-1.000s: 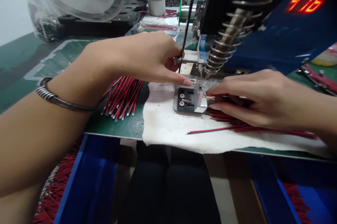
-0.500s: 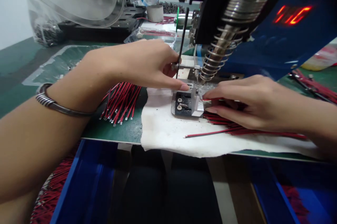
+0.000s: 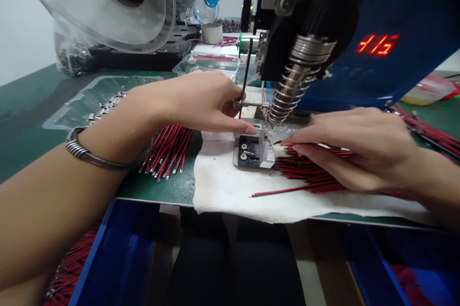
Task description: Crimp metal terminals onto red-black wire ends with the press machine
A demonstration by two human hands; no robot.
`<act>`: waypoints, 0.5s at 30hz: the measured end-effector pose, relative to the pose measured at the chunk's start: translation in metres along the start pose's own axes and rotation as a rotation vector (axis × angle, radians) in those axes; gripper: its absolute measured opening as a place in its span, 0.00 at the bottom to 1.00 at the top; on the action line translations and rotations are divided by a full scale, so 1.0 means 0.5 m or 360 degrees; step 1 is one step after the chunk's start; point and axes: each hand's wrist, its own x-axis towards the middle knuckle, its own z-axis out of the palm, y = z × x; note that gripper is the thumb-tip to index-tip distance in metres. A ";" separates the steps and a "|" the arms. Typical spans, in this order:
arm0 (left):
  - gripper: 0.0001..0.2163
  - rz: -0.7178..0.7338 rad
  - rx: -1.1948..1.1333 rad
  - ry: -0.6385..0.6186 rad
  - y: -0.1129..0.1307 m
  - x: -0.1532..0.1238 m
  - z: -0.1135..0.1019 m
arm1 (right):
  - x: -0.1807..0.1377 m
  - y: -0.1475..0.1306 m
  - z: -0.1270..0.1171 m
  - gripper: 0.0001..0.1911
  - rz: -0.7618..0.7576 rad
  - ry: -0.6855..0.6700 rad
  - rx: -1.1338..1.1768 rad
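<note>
My left hand (image 3: 201, 102) reaches over a bundle of red and black wires (image 3: 167, 145), its fingers curled, with a fingertip on top of the small metal fixture (image 3: 251, 151) under the machine's spring-wrapped tip (image 3: 287, 97). What its fingers hold is hidden. My right hand (image 3: 354, 145) lies on a pile of red and black wires (image 3: 305, 171) and pinches one wire, its end at the fixture. A metal bracelet (image 3: 88, 155) sits on my left wrist.
A white cloth (image 3: 230, 186) covers the green bench top under the fixture. The blue machine body shows a red number display (image 3: 377, 44). A clear plastic reel (image 3: 118, 4) stands at the back left. Blue bins (image 3: 122, 258) with more wires sit below the bench edge.
The view has tilted up, so bench and hands sit lower in frame. My right hand has shifted slightly right along the wire pile. The display number has changed. My left hand stays at the fixture.
</note>
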 end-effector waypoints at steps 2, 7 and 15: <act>0.27 -0.0019 0.0014 -0.0002 0.002 -0.001 -0.001 | -0.001 -0.001 -0.001 0.08 -0.0028 0.0054 -0.0009; 0.25 0.0040 -0.0039 -0.0026 0.004 -0.003 -0.005 | 0.002 -0.005 -0.005 0.07 -0.0086 0.0093 0.0071; 0.27 0.0119 -0.0038 0.0009 -0.003 -0.004 -0.001 | 0.005 -0.013 -0.005 0.03 -0.0039 0.0106 -0.0067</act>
